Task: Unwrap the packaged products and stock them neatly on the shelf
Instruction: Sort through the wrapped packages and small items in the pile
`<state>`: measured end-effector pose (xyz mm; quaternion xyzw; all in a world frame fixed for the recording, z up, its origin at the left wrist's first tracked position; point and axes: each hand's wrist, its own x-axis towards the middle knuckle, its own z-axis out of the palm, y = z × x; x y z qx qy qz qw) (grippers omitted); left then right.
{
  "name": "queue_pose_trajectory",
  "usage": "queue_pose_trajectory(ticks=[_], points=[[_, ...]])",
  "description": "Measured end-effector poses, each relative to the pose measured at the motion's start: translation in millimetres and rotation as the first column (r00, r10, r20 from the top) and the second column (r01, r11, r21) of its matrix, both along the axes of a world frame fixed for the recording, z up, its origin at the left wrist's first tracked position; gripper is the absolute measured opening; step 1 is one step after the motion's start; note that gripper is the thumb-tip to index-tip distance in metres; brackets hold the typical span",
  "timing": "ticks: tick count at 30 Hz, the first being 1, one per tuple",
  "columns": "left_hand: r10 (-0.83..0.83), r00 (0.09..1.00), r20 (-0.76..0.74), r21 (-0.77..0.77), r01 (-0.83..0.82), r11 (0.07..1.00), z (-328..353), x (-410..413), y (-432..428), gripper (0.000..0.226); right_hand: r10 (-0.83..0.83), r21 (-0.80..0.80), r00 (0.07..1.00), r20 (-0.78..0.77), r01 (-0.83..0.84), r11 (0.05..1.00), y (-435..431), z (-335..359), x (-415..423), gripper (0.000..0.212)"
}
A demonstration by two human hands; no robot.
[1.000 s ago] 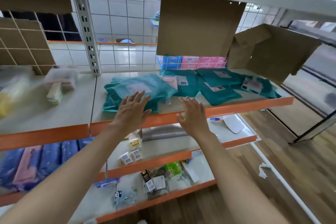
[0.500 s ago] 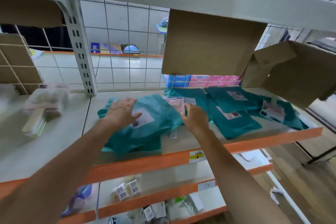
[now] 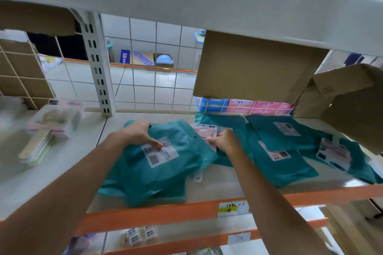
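A teal plastic mailer package (image 3: 165,174) with a white barcode label lies on top of a small pile at the left of the shelf board (image 3: 219,180). My left hand (image 3: 138,134) grips its far left edge, thumb pressed on the label. At the package's right edge, my right hand (image 3: 222,141) holds it with curled fingers, beside a pink-labelled pack (image 3: 204,131) underneath. More teal packages (image 3: 279,163) (image 3: 339,151) lie flat to the right, overlapping each other.
Cardboard flaps (image 3: 255,68) (image 3: 352,107) hang from the shelf above, low over the right packages. A white slotted upright (image 3: 97,64) stands at the back left. Blurred pastel packs (image 3: 47,132) sit on the left board. An orange edge (image 3: 161,213) fronts the shelf; lower shelves hold small items.
Both hands moved up from the shelf's front edge onto the teal package and closed on its two sides. The camera has come closer and tilted up.
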<state>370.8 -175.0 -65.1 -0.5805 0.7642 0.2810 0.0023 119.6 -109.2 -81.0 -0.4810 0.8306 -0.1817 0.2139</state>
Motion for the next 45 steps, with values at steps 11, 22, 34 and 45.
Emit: queue_pose_trajectory(ticks=[11,22,34,45], points=[[-0.039,0.989,-0.141,-0.086,0.027,0.996,11.8,15.2,-2.0,0.025,-0.005,-0.215,0.969,0.247,0.060,0.975,17.6,12.5,5.8,0.026],[-0.019,0.898,-0.439,-0.242,-0.098,0.965,56.6,33.4,35.8,0.028,0.001,-0.464,1.000,0.004,0.001,0.886,74.6,54.2,14.1,0.028],[-0.051,0.917,-0.396,-0.534,-0.185,0.825,97.4,67.3,121.9,0.017,0.039,-0.514,0.962,-0.270,-0.178,0.839,145.9,97.6,45.9,0.017],[0.075,0.974,-0.214,-0.634,-0.197,0.748,107.4,137.1,219.5,0.031,0.149,-0.512,0.966,-0.211,-0.239,0.825,216.5,90.9,99.9,0.018]])
